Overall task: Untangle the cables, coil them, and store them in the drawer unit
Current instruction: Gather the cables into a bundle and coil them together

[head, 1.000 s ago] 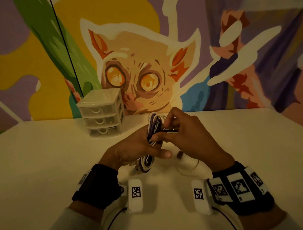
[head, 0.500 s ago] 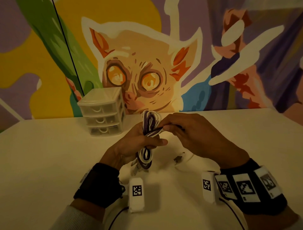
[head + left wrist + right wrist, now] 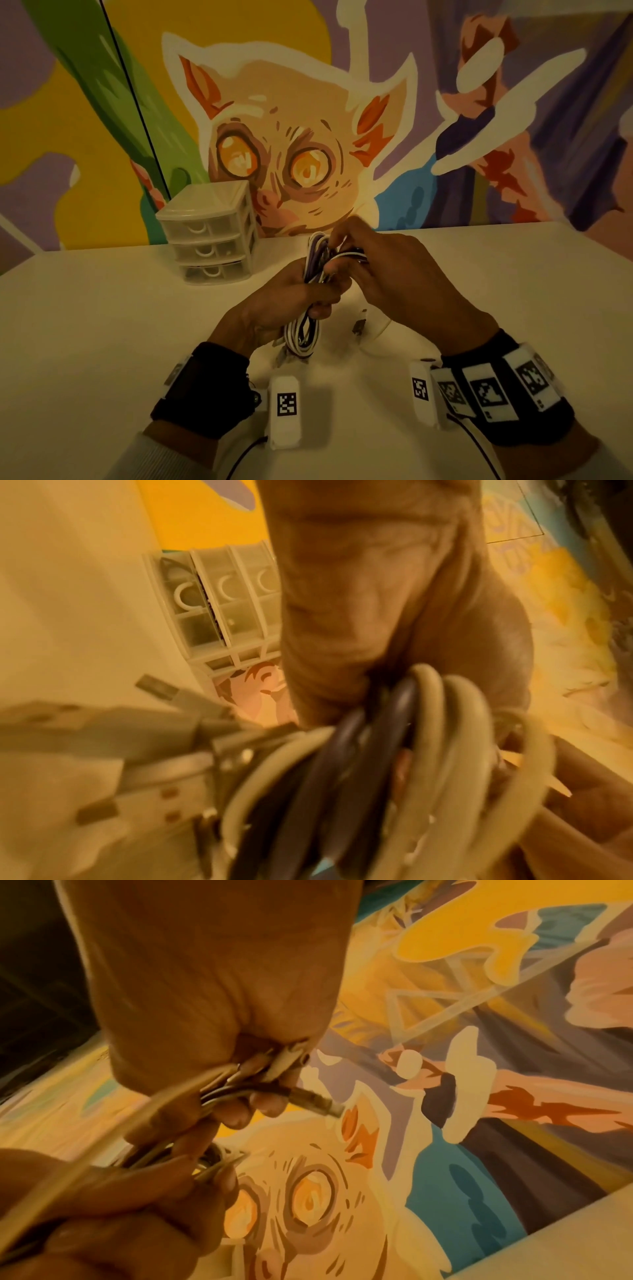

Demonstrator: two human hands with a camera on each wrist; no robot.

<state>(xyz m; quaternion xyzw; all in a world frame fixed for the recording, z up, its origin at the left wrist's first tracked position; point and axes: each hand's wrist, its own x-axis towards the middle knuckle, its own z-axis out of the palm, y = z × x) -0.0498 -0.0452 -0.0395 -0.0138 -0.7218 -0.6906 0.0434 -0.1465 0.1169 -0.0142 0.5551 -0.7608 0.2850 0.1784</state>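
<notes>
1. Since half a second ago the right hand [image 3: 404, 274] has lifted slightly, its fingers now over the top of the bundle, and the loose plug [image 3: 359, 327] on the table [image 3: 85, 325] has slid a little nearer.
2. The left hand [image 3: 287, 301] is clenched round the middle of the coiled bundle of white, purple and black cables [image 3: 310, 329], held upright above the table.
3. The right hand pinches strands at the bundle's upper end; a metal-tipped plug [image 3: 316, 1104] sticks out past its fingertips.
4. The small translucent plastic three-drawer unit [image 3: 209, 233] stands at the table's back left, well apart from the hands, all drawers pushed in.
5. A thin pale cable [image 3: 380, 334] lies on the table under the right hand.
6. A painted cat mural [image 3: 274, 147] covers the wall behind.
</notes>
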